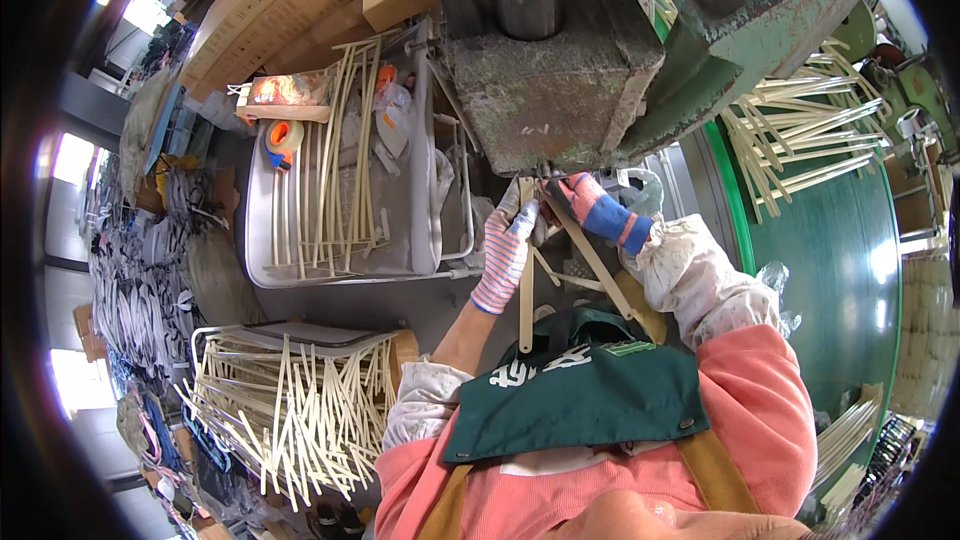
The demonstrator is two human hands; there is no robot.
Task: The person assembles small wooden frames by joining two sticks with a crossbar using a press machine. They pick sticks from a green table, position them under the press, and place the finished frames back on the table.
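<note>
Left windows blown out; glare on green tabletop; edges curved, rim black.

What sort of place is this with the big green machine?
Probably a factory or workshop. The big worn green machine, the heap of thin pale strips on the left and the cardboard boxes behind all suggest that things get made here.

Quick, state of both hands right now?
Left hand: closed, holding the upright pale strip near its upper end.
Right hand: closed, holding the slanted pale strip near its upper end; fingertips partly hidden.
</note>
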